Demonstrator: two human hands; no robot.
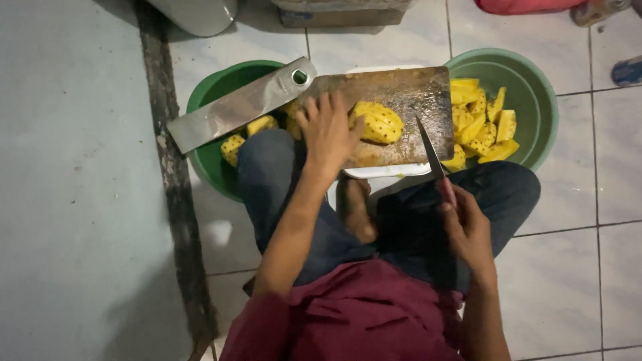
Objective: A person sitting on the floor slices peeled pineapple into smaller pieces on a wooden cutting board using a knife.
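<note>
Fingers of the left hand (328, 130) are spread and pressed down on the wooden cutting board (401, 90), thumb side touching a peeled pineapple half (378, 122) that lies flat on it, yellow with dark eyes all over. Right hand (466, 227) is wrapped tight around the reddish handle of a knife (431, 157), blade pointing up and away, its tip just beside the pineapple's right edge and over the board's near right corner.

Board sits on a white tray (388, 172) bridging two basins on the tiled floor (575, 267). Green basin on the right (535, 93) has a pile of cut pineapple wedges (481, 127), right next to the board's edge. Darker green basin on the left (214, 160) holds a few peeled pineapple pieces (261, 124), partly hidden under a long flat metal blade with a hole at one end (241, 105) that lies across its rim.

Person's sitting cross-legged in jeans and a maroon shirt, bare foot (354, 207) tucked just below the tray.
</note>
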